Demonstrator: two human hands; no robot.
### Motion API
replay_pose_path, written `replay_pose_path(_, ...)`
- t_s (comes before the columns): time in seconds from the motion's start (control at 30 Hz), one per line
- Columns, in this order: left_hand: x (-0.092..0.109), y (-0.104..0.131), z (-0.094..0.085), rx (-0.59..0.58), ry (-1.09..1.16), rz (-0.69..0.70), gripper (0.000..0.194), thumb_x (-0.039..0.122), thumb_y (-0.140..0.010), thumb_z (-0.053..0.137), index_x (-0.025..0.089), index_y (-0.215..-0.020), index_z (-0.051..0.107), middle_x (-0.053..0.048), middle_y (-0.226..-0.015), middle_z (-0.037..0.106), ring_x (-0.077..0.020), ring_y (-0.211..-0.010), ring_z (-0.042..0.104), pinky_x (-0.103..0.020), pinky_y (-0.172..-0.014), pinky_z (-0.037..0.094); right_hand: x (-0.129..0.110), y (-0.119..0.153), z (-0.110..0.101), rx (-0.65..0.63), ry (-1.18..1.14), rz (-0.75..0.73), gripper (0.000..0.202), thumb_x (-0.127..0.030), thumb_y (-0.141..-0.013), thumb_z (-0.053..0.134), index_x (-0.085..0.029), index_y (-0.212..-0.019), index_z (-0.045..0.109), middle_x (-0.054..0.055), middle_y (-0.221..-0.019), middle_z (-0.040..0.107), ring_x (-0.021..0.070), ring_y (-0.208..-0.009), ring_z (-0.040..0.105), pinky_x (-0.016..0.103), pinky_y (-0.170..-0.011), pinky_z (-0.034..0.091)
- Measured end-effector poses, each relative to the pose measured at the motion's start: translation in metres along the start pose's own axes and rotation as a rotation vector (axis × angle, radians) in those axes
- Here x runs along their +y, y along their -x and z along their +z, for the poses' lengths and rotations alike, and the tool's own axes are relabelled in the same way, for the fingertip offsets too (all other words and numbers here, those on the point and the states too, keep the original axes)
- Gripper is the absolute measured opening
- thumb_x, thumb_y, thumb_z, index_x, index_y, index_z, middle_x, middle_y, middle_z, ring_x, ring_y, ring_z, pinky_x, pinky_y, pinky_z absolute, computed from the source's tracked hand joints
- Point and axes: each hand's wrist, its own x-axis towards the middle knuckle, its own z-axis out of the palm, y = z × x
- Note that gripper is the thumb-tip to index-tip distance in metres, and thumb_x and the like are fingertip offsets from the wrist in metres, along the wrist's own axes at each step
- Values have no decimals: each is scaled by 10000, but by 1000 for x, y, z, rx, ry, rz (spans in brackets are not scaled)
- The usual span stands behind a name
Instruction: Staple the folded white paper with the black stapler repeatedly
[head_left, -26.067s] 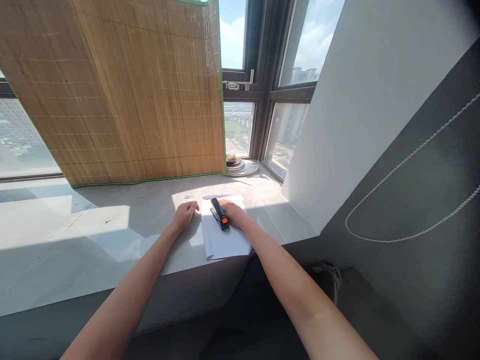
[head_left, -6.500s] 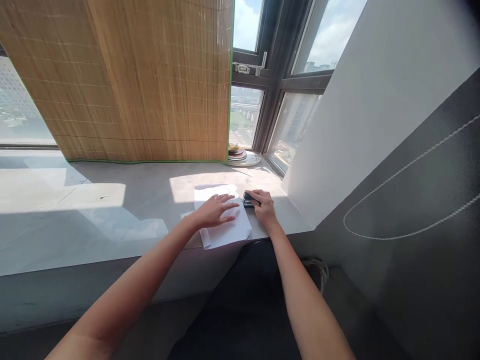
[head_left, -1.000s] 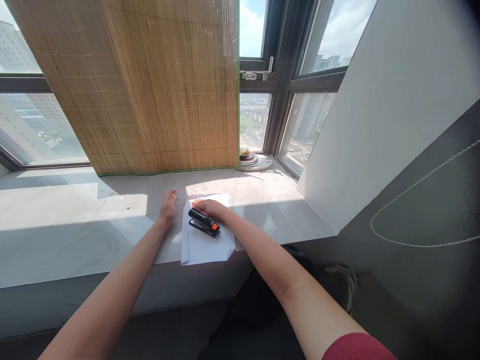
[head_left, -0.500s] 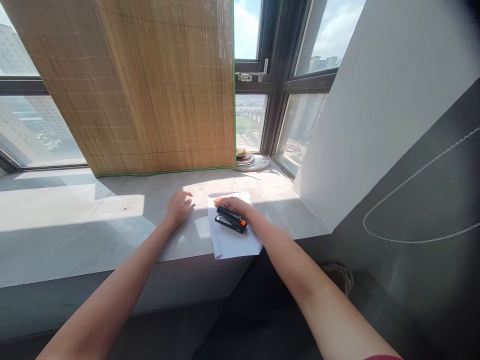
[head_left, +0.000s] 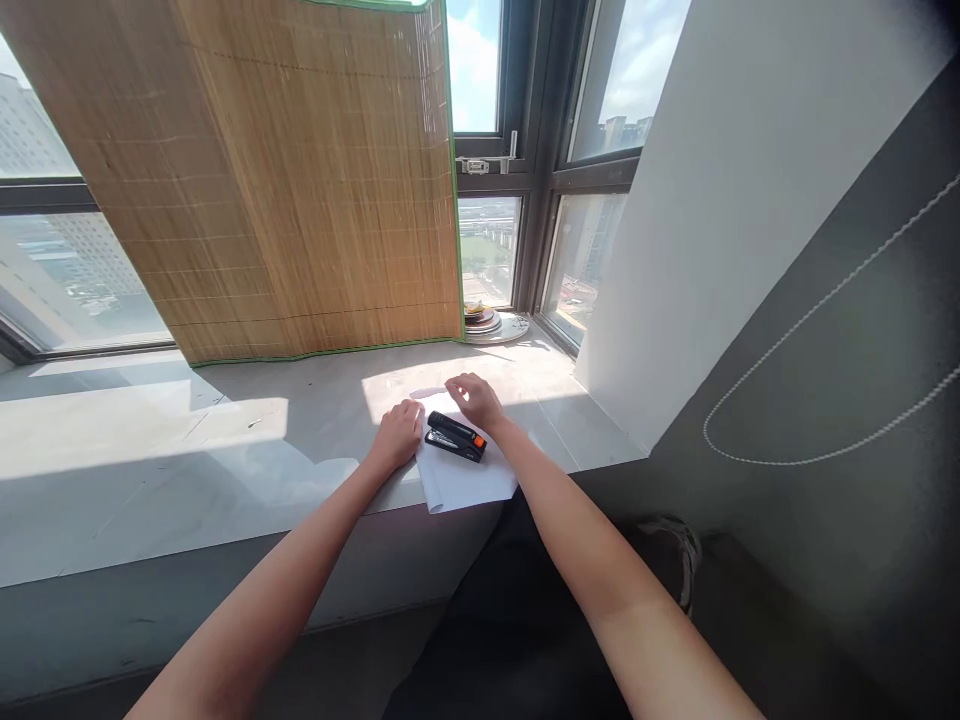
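Observation:
White sheets of paper [head_left: 469, 486] lie on the window sill, their near end reaching the sill's front edge. A black stapler [head_left: 455, 437] with an orange piece at one end rests on top of them. My left hand [head_left: 400, 432] is at the paper's far left corner, its fingers curled together on the edge. At the far edge my right hand [head_left: 478, 402] pinches the paper between thumb and fingers, just beyond the stapler. A strip of that far edge looks raised or folded between both hands.
A bamboo blind [head_left: 322, 200] with green trim hangs down to the sill [head_left: 187, 500] ahead. Several stacked plates [head_left: 491, 325] stand in the window corner. A white wall [head_left: 660, 220] rises at the right, with a looped bead cord [head_left: 780, 463] beyond it.
My left hand has moved right from the bare sill to the paper's left corner. My right hand has shifted slightly farther away and now pinches the far edge. The stapler stays on the paper.

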Motion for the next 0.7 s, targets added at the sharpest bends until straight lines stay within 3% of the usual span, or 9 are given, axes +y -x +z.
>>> replay_pose_path(0.07, -1, 0, -1, -1, 17, -8, 303, 187, -1065, 412, 200, -1224, 670, -161, -1367, 684, -338, -1252, 632, -471, -1050, 478, -5, 9, -8, -120, -190, 15, 266, -353, -1104, 544, -202, -1019, 747, 61, -1007, 759, 195, -880, 649, 331, -823, 530)
replay_pose_path(0.13, -3, -1, -1, -5, 28, -19, 313, 174, -1052, 424, 201, -1233, 678, -156, -1371, 686, -331, -1262, 635, -466, -1055, 482, -11, 21, -15, -255, -303, 14, 299, -494, -1033, 672, -216, -1131, 717, 45, -1056, 749, 184, -869, 653, 310, -792, 526)
replay_pose_path(0.2, -5, -2, 0, -10, 38, -28, 327, 166, -1042, 437, 205, -1245, 691, -149, -1389, 687, -322, -1280, 635, -459, -1066, 485, -17, 34, -22, -337, -299, 26, 517, -545, -901, 826, -236, -1281, 657, 42, -1107, 736, 191, -884, 654, 305, -786, 523)
replay_pose_path(0.27, -7, -3, 2, -14, 47, -33, 352, 155, -1038, 439, 213, -1260, 706, -137, -1413, 688, -307, -1308, 631, -448, -1090, 484, -22, 43, -27, -362, -226, 31, 599, -464, -844, 888, -251, -1338, 624, 38, -1103, 736, 199, -892, 658, 304, -793, 513)
replay_pose_path(0.47, -14, -6, 4, -21, 7, -33, 429, 174, -1038, 451, 218, -1345, 747, -142, -1551, 591, -324, -1379, 593, -463, -1113, 488, -33, 43, -23, -257, 84, -137, 362, -125, -913, 794, -247, -1247, 724, 60, -1125, 793, 255, -1073, 714, 371, -1000, 470)
replay_pose_path(0.6, -16, -6, 6, 0, -14, -52, 446, 254, -1089, 409, 215, -1373, 751, -164, -1349, 650, -326, -1234, 634, -474, -1048, 513, -30, 40, -16, -237, 108, -133, 386, -107, -941, 769, -238, -1302, 730, 80, -1208, 798, 268, -1140, 712, 356, -982, 494)
replay_pose_path(0.7, -17, -6, 7, 22, 18, -49, 423, 283, -1103, 402, 215, -1326, 756, -163, -1320, 662, -321, -1200, 629, -470, -1029, 512, -27, 41, -16, -229, 118, -137, 403, -112, -936, 774, -259, -1310, 742, 60, -1198, 807, 274, -1142, 719, 379, -1006, 495)
